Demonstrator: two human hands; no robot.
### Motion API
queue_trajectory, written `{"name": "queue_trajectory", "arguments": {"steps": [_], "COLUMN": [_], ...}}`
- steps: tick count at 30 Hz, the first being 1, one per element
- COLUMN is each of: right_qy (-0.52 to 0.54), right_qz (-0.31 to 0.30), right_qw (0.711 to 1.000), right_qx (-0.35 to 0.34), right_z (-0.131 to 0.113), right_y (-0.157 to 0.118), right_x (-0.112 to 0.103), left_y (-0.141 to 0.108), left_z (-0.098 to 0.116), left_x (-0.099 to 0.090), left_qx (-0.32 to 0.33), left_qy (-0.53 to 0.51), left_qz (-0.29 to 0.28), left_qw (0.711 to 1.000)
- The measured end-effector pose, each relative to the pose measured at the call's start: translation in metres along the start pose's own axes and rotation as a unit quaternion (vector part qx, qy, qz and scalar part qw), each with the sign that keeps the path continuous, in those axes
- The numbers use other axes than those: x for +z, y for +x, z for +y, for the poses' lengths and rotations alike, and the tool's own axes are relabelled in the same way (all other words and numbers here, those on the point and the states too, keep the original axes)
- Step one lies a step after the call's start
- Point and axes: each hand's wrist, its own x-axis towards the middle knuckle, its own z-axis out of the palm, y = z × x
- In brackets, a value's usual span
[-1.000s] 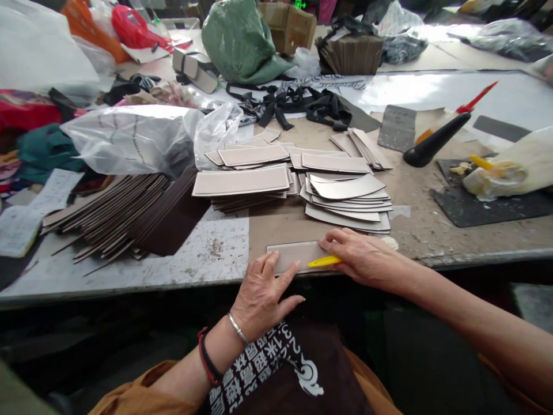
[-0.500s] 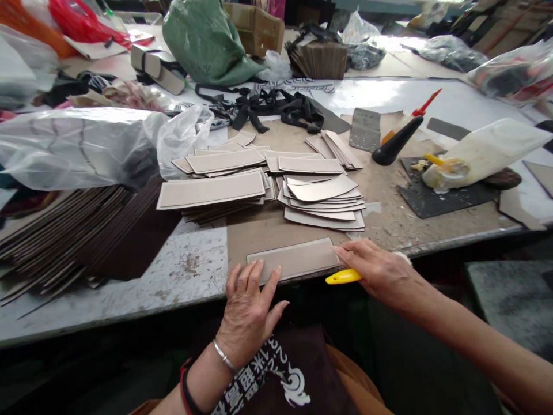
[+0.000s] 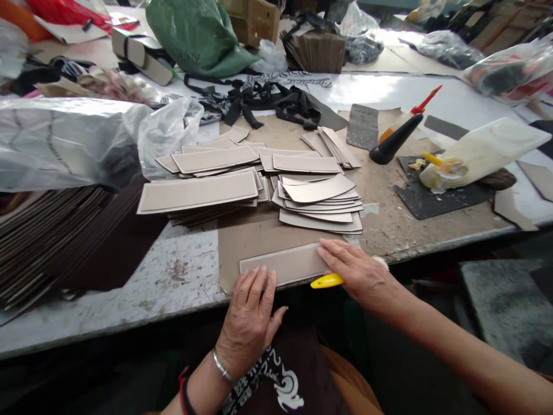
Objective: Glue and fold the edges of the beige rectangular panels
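Along the near edge of a cluttered worktable (image 3: 190, 265), its white top scuffed and stained, a brown sheet (image 3: 246, 230) covers the middle, and on it, close to the rim, lies a single beige strip (image 3: 287, 263) with a pale border. Just beyond it I see a left stack (image 3: 199, 191) and a right stack (image 3: 317, 193) of similar strips, loosely fanned. A slanting pile of dark strips (image 3: 103, 248) fills the left, with a clear plastic bag (image 3: 73, 141) behind it; further back are tangled black straps (image 3: 276, 106), a bulging green bag (image 3: 194, 40) and a cardboard box (image 3: 254, 22). Over to the right, a black cone-shaped piece (image 3: 395, 141) leans near a whitish container (image 3: 488, 151) lying on its side on a dark mat (image 3: 444, 196). The person's left hand (image 3: 250, 317) comes up from below, palm down, its fingers nearly together on the strip's near left part, the thumb spread off the table's edge. The right hand (image 3: 358, 271) reaches in from the right, fingertips bunched on the strip's right end, while the other fingers curl round a yellow handle (image 3: 327, 281) that sticks out toward the left; whether the thumb pinches the strip I cannot tell.
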Motion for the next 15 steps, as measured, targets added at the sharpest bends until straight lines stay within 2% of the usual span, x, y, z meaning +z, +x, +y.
{"name": "queue_trajectory", "arguments": {"steps": [5,15], "right_qy": [0.022,0.083], "right_qz": [-0.044,-0.051], "right_qw": [0.999,0.995], "right_qx": [0.004,0.028], "right_z": [0.013,0.013], "right_y": [0.002,0.002], "right_x": [0.004,0.006], "left_y": [0.000,0.001], "left_z": [0.000,-0.001], "left_x": [-0.001,-0.002], "left_qx": [0.000,-0.009], "left_qy": [-0.010,-0.032], "left_qz": [-0.002,-0.013], "left_qw": [1.000,0.999]}}
